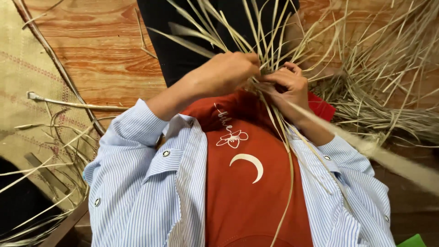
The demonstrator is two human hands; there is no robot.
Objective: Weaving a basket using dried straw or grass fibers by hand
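My left hand [224, 73] and my right hand [286, 87] meet in front of my chest, both closed on a bunch of pale dried straw strands [238, 32]. The strands fan upward and outward from between my fingers, and a few long ones trail down over my red shirt [249, 183]. The spot where the strands cross is hidden under my fingers. My sleeves are blue-and-white striped [137, 174].
A large loose pile of dried straw [388, 91] lies on the wooden floor [100, 50] at the right. A woven mat [27, 77] and scattered strands sit at the left. A dark cloth [183, 50] lies beyond my hands.
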